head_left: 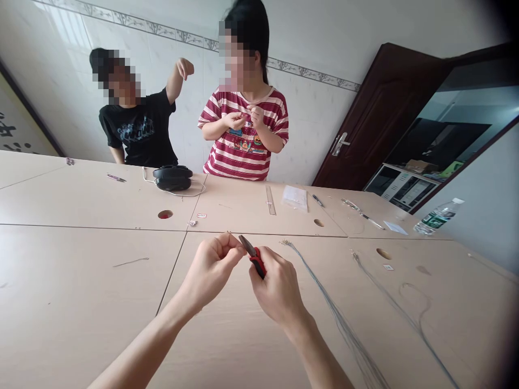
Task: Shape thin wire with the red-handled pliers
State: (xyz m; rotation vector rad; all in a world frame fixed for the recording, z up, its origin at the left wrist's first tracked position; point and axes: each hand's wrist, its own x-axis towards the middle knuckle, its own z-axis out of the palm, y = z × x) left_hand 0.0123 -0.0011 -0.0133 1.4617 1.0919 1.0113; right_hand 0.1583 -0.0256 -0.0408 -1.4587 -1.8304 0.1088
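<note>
In the head view my right hand (279, 286) is closed around the red-and-black handles of a pair of pliers (256, 258). The jaws point up and to the left, at the fingertips of my left hand (214, 267). That hand is pinched, and whatever sits between its thumb and finger is too small to make out. Right of my hands, a bundle of thin grey cords (324, 294) with small metal ends lies on the table (219, 335). Farther right is a second bundle of cords (389, 300). One short thin strand (132, 262) lies to the left.
Across the table are two people, one in a black shirt (140, 129), one in a striped shirt (243, 140). Between us lie a black device (173, 177) with a white cable, a ruler (270, 201), a plastic bag (295, 198) and pens. A water bottle (438, 217) lies tilted at right.
</note>
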